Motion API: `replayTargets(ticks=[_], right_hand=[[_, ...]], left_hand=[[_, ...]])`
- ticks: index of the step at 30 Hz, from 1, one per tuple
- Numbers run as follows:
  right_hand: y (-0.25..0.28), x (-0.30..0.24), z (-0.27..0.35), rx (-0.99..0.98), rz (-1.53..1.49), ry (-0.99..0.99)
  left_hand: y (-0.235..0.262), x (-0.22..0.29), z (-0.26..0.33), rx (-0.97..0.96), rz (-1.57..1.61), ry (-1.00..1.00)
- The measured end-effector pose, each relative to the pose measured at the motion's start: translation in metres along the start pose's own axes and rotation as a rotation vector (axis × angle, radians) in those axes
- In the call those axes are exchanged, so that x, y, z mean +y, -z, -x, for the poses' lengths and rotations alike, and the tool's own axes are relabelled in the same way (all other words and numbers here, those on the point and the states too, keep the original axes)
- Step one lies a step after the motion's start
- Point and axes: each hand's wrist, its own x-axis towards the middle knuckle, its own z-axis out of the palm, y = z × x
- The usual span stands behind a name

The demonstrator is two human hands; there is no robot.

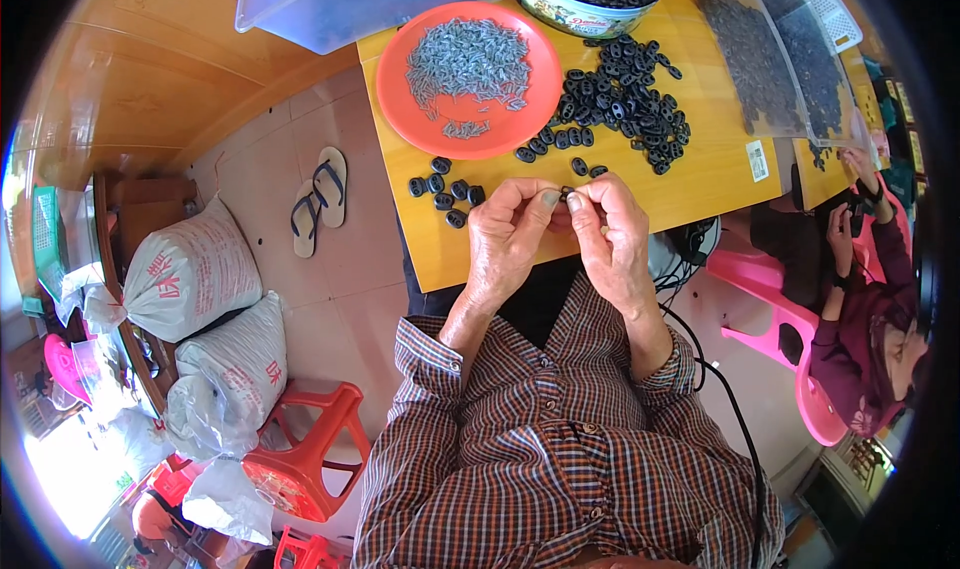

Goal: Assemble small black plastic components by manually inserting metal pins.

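Above the near edge of the yellow table, my left hand and my right hand meet fingertip to fingertip. Both are closed in a pinch on a small black cord lock, mostly covered by the thumbs and fingers. To the left of my left hand lie several loose two-hole black cord locks. Just beyond my hands, a bigger pile of cord locks spreads over the tabletop. A round orange-red plate stands beside the pile, holding many tiny silvery pieces that look like springs.
At the back stand a round tin of black parts and a translucent bin. Another clear container sits at the right. A co-worker sits by a pink chair. White sacks and a red stool are left.
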Motion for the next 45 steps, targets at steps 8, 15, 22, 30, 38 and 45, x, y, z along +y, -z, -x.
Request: replayTargets(ticks=[8,15,22,30,38,45], right_hand=[[0.039,0.012,-0.007,0.237,-0.246,-0.407],[0.039,0.015,-0.007,0.309,-0.302,-0.436],[0.041,0.011,-0.007,0.287,-0.338,-0.502],[0.040,0.005,-0.008,0.285,-0.369,-0.505],[0.042,0.005,-0.007,0.263,-0.449,-0.494],[0.041,-0.001,-0.004,0.235,-0.547,-0.534]], left_hand=[[0.002,0.001,0.000,0.043,-0.174,-0.014],[-0.014,0.005,-0.008,-0.003,-0.652,-0.293],[-0.024,0.002,-0.024,-0.017,-0.877,-0.505],[-0.043,-0.011,-0.038,-0.120,-1.131,-0.591],[-0.037,-0.008,-0.035,-0.077,-0.785,-0.496],[-0.023,0.007,-0.026,-0.115,0.205,0.074]])
